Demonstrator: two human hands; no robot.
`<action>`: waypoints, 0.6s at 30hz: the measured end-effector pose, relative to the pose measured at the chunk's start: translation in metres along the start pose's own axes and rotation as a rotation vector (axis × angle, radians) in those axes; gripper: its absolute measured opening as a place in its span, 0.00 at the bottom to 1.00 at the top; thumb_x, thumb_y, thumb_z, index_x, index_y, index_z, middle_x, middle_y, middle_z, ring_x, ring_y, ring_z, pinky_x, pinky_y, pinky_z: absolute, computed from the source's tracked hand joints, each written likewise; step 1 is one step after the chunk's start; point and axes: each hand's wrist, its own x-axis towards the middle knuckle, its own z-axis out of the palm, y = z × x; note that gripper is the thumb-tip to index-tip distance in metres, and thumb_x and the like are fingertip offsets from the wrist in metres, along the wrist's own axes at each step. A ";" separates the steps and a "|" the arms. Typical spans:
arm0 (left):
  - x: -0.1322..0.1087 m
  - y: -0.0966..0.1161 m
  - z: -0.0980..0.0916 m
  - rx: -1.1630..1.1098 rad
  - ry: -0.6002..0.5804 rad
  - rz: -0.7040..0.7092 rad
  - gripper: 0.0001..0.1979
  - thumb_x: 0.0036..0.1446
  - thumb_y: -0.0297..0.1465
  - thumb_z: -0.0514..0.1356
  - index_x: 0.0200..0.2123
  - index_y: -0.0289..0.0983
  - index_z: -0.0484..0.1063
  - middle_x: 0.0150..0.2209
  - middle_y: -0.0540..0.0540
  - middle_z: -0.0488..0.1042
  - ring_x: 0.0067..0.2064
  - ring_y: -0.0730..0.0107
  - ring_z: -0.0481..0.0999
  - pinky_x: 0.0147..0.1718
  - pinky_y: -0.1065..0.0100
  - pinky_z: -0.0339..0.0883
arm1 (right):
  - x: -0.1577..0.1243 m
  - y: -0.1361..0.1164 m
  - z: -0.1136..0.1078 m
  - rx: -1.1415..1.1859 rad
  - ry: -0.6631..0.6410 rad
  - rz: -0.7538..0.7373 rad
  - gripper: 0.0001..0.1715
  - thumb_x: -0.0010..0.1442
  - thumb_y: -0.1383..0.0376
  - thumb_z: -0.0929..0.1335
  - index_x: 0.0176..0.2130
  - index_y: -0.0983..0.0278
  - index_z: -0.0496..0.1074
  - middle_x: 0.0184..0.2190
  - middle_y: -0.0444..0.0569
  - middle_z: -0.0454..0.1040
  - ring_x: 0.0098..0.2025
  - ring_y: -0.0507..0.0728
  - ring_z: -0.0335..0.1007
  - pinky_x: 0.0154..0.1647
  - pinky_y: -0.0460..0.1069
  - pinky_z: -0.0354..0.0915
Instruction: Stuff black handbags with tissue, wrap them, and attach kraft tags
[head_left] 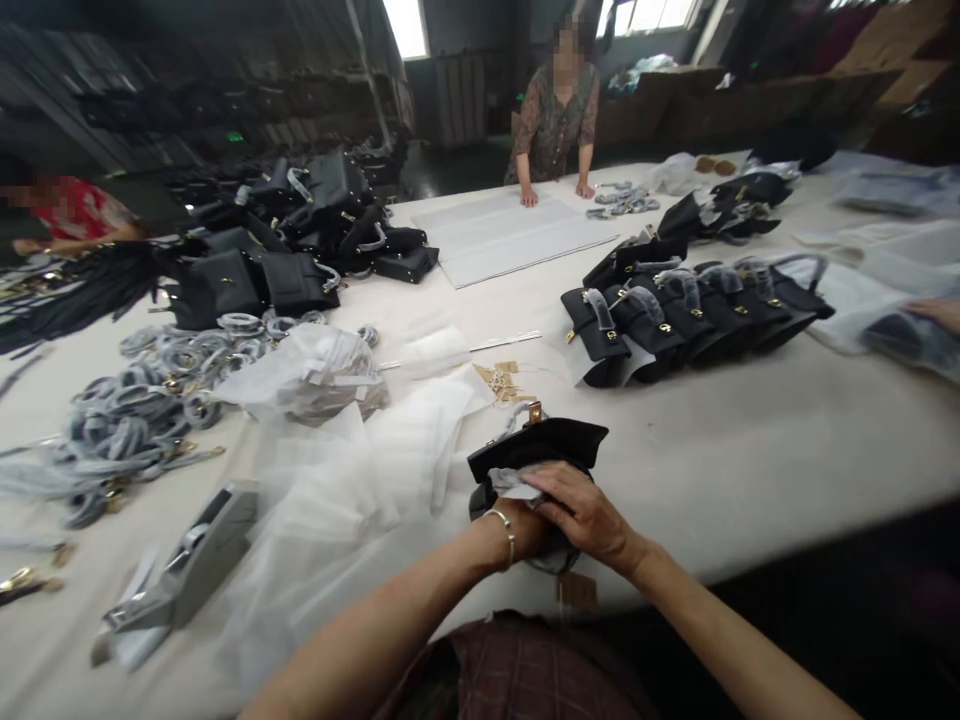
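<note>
A small black handbag (538, 445) is at the table's near edge, its flap raised and a gold clasp at the top. My left hand (527, 527), with a silver bracelet at the wrist, reaches into the bag's mouth, so its fingers are hidden. Crumpled pale wrapping (511, 484) sticks out of the opening beside it. Bent over the bag's near rim, my right hand (581, 510) grips there, close against the left. A brown tag (576, 592) hangs below the bag.
Thin white sheets (360, 490) and a grey tape dispenser (214, 540) lie left, near wrapped straps (127, 430). Black bags (675, 320) stand in a row at right; more bags (300, 230) are piled at back left. A person (559, 115) leans on the far side.
</note>
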 end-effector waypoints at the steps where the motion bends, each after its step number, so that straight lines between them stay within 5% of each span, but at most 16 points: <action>1: -0.003 0.001 0.000 0.009 0.029 -0.015 0.12 0.59 0.25 0.54 0.44 0.31 0.73 0.44 0.36 0.77 0.45 0.52 0.76 0.46 0.57 0.69 | 0.002 0.004 -0.001 0.002 -0.032 0.029 0.21 0.64 0.61 0.65 0.56 0.57 0.71 0.49 0.50 0.76 0.52 0.60 0.71 0.57 0.57 0.66; 4: -0.012 0.002 -0.001 0.013 0.053 -0.031 0.14 0.58 0.23 0.53 0.47 0.30 0.71 0.42 0.36 0.77 0.43 0.52 0.77 0.43 0.57 0.71 | 0.016 0.019 -0.005 0.008 -0.204 0.205 0.18 0.63 0.62 0.63 0.50 0.57 0.76 0.47 0.47 0.78 0.49 0.59 0.73 0.55 0.54 0.66; 7: -0.021 0.001 0.001 0.027 0.117 -0.041 0.15 0.57 0.22 0.53 0.48 0.30 0.68 0.40 0.37 0.77 0.42 0.55 0.76 0.42 0.58 0.70 | 0.033 0.034 -0.002 -0.009 -0.413 0.343 0.14 0.59 0.65 0.64 0.37 0.58 0.80 0.35 0.44 0.81 0.39 0.58 0.76 0.45 0.51 0.69; 10: -0.027 0.001 0.005 0.038 0.193 -0.040 0.10 0.59 0.22 0.52 0.44 0.33 0.68 0.38 0.41 0.76 0.41 0.59 0.75 0.44 0.60 0.69 | 0.043 0.042 0.006 -0.060 -0.448 0.388 0.13 0.54 0.69 0.64 0.28 0.61 0.78 0.27 0.45 0.79 0.33 0.58 0.74 0.37 0.50 0.67; 14: -0.032 0.004 -0.002 0.076 0.214 -0.032 0.08 0.62 0.24 0.51 0.43 0.34 0.67 0.38 0.42 0.74 0.41 0.61 0.73 0.44 0.61 0.66 | 0.039 0.035 0.009 -0.118 -0.419 0.411 0.12 0.55 0.69 0.64 0.35 0.61 0.77 0.30 0.47 0.79 0.34 0.58 0.74 0.36 0.50 0.67; 18: -0.037 0.003 -0.021 0.159 0.246 -0.119 0.06 0.61 0.28 0.54 0.40 0.35 0.69 0.43 0.41 0.73 0.46 0.56 0.70 0.44 0.57 0.65 | 0.018 0.012 -0.010 -0.190 -0.308 0.312 0.19 0.60 0.65 0.63 0.51 0.61 0.72 0.49 0.54 0.75 0.52 0.63 0.70 0.54 0.57 0.65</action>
